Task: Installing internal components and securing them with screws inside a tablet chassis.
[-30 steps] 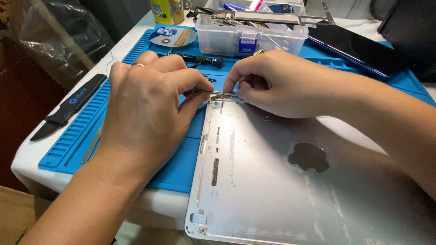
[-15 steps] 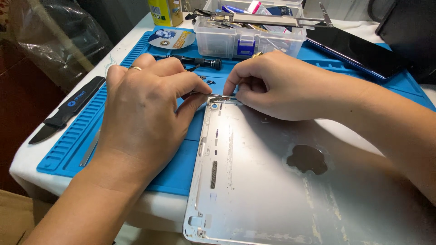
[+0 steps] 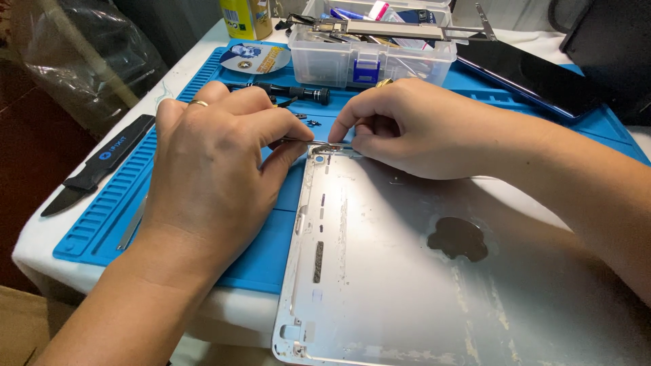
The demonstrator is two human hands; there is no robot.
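Both hands have barely shifted: left hand (image 3: 217, 163) still pinches slim tweezers (image 3: 298, 141), right hand (image 3: 413, 125) curled with fingertips on the silver tablet shell (image 3: 407, 271) corner, fiddly work continuing.

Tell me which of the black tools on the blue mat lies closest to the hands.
The black screwdriver, lying crosswise just beyond the left hand. The other, a flat black pry tool, sits apart at the blue mat's left edge.

A clear plastic box (image 3: 339, 61), a disc (image 3: 255, 58), a black screwdriver (image 3: 295, 91) and a black pry tool (image 3: 95, 166) lie on the blue mat (image 3: 169, 108).
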